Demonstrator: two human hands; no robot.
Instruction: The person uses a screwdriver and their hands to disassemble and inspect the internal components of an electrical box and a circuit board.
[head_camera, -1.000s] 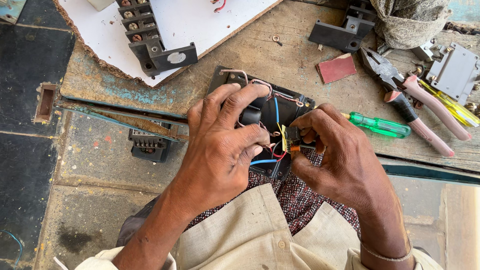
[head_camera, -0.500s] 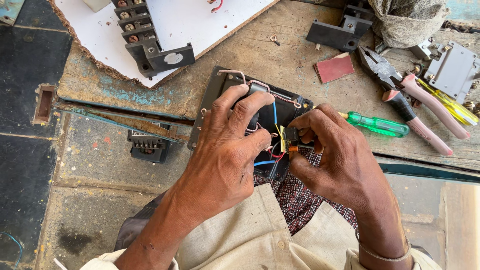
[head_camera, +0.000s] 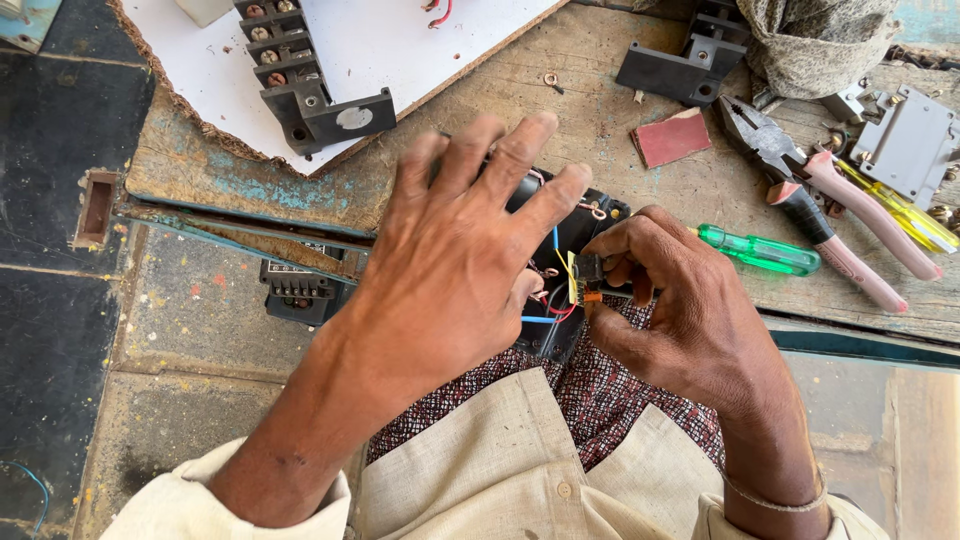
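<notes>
Hands are working on a black plastic electrical switch box (head_camera: 585, 225) with thin coloured wires (head_camera: 552, 300) spilling out, propped on the lap against a worn wooden worktop (head_camera: 600, 110). Left hand (head_camera: 455, 255) is spreading its fingers open over the box, resting on it rather than gripping. Right hand (head_camera: 680, 300) is pinching a small yellow-and-orange part (head_camera: 580, 280) at the wiring. Wiring looks unfinished; a green-handled screwdriver (head_camera: 760, 250) is lying unused nearby.
</notes>
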